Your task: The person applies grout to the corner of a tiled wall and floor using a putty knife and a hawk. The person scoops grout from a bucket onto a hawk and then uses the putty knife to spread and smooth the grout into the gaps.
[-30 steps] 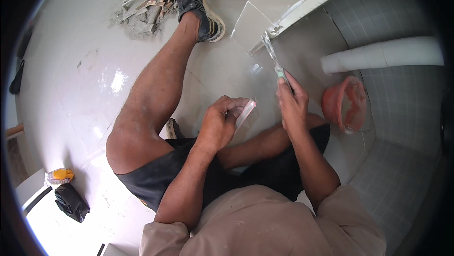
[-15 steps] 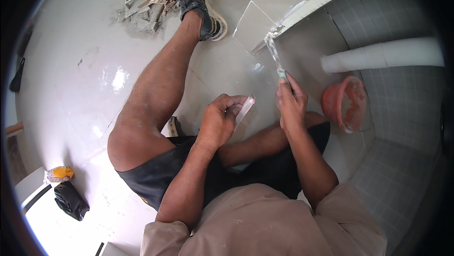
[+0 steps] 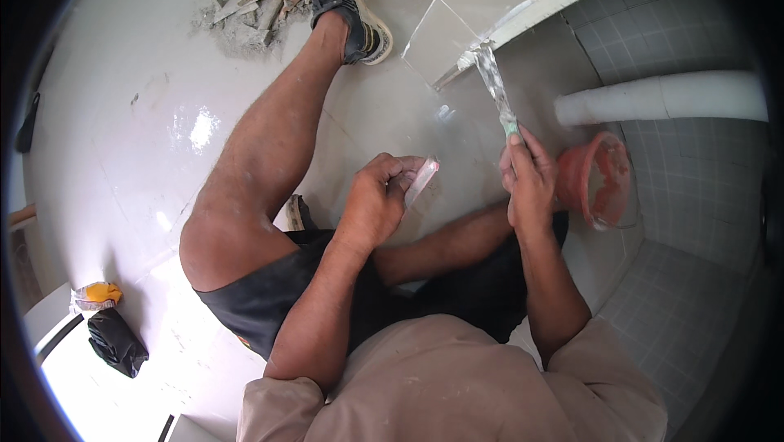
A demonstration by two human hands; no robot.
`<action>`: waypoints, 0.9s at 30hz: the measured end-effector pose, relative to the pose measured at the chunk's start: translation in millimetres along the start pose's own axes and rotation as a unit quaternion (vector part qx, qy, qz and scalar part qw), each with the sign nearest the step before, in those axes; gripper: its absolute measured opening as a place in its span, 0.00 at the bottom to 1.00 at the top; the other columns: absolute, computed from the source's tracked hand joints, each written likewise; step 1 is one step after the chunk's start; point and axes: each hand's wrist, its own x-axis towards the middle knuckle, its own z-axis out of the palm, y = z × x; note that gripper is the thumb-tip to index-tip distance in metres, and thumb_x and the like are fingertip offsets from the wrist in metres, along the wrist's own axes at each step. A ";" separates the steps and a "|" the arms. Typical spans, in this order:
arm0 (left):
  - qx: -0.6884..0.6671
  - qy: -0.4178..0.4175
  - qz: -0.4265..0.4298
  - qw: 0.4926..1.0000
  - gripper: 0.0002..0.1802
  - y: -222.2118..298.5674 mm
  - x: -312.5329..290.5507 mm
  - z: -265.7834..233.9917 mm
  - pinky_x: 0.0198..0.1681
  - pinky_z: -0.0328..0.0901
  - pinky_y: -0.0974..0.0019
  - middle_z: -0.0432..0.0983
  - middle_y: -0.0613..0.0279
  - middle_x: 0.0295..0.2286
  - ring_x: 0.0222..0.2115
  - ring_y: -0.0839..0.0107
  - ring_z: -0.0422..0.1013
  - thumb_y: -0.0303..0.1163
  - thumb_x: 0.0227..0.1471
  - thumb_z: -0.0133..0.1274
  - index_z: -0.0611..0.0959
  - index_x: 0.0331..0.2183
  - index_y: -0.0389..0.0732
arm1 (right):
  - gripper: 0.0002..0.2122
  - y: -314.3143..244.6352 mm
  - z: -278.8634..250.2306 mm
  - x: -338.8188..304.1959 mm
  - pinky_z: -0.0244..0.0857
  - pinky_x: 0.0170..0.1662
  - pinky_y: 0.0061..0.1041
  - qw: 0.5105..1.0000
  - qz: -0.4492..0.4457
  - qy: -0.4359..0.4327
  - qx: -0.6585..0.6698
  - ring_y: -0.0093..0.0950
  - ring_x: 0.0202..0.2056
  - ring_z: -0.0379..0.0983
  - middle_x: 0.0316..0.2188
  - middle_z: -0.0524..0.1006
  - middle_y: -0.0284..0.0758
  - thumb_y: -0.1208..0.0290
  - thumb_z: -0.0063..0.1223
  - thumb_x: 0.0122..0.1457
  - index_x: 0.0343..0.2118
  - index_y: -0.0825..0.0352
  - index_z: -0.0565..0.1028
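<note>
In my right hand (image 3: 532, 172) is a putty knife (image 3: 495, 87) with a greenish handle, its blade smeared with white paste. The blade's tip touches the edge of a tiled ledge (image 3: 482, 9), where white paste (image 3: 469, 58) sits at the corner. My left hand (image 3: 380, 197) is closed around a flat, pale, translucent strip (image 3: 422, 180) with a pinkish end, held over the floor between my legs. I cannot make out exactly what kind of piece this is.
An orange-red bucket (image 3: 576, 185), tipped toward me, stands right of my right hand. A thick white pipe (image 3: 665, 99) juts from the right. Broken scraps and dust (image 3: 261, 13) lie beyond my shoe (image 3: 335, 1). A black bag (image 3: 117, 342) and a yellow packet (image 3: 100, 295) are far left.
My right hand has moved right and slightly down, drawing the putty knife along the ledge's edge. The left hand with the strip has stayed nearly still.
</note>
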 end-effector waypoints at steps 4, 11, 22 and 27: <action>0.015 0.002 0.000 1.000 0.18 0.3 0.6 1.7 0.49 0.69 0.62 0.79 0.54 0.37 0.40 0.62 0.77 0.17 0.58 0.49 0.87 0.46 0.39 | 0.16 -1.3 -8.7 32.2 0.47 0.21 0.13 0.999 -0.012 -0.030 -0.023 0.12 0.21 0.58 0.22 0.69 0.23 0.68 0.55 0.66 0.54 0.69 0.76; 0.019 0.001 -0.009 1.000 0.13 -2.3 2.2 0.5 0.47 0.69 0.66 0.78 0.59 0.38 0.40 0.70 0.75 0.21 0.62 0.52 0.86 0.46 0.39 | 0.16 1.2 -24.8 10.6 0.48 0.22 0.14 1.000 -0.007 -0.026 0.007 0.12 0.23 0.59 0.22 0.69 0.23 0.70 0.54 0.66 0.53 0.70 0.77; 0.007 0.008 0.004 1.000 0.16 -3.7 0.4 -2.1 0.48 0.69 0.68 0.78 0.62 0.38 0.40 0.71 0.74 0.18 0.59 0.52 0.86 0.47 0.38 | 0.16 9.1 -29.8 9.1 0.48 0.22 0.13 0.999 -0.042 -0.011 0.010 0.10 0.22 0.58 0.22 0.69 0.22 0.70 0.58 0.65 0.52 0.72 0.79; -0.005 -0.002 -0.008 1.000 0.17 0.9 1.6 -0.5 0.47 0.69 0.67 0.78 0.62 0.38 0.40 0.72 0.74 0.18 0.59 0.52 0.86 0.48 0.39 | 0.16 8.5 -2.2 24.6 0.50 0.22 0.13 0.999 -0.010 -0.027 -0.020 0.10 0.21 0.58 0.22 0.70 0.23 0.71 0.58 0.64 0.53 0.72 0.78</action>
